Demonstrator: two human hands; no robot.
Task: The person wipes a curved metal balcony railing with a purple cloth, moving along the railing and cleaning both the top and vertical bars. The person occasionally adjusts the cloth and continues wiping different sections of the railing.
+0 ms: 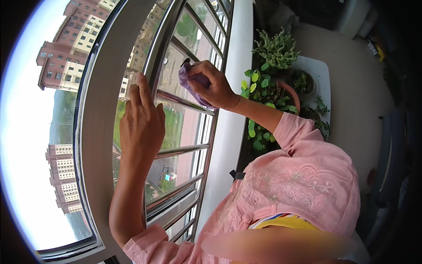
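My left hand (141, 122) lies over the thick top rail (158, 54) of a stainless-steel window guard, fingers on the glass side and thumb on the room side. To its right, my right hand (211, 84) is closed around a bunched purple cloth (194, 85), held beside the guard's crossbars. A small dark piece (185, 62) shows at the upper end of the cloth. Thinner steel bars (186, 104) run from the top rail to a lower rail (212, 122). Parts of the cloth and its contact with the bars are hidden by the fingers.
A white windowsill (227, 132) runs along the guard. Potted plants (273, 49), one in a terracotta-coloured pot (291, 94), stand on a white table (321, 79) on the right. The window frame (95, 132) is at the left, with tall buildings outside.
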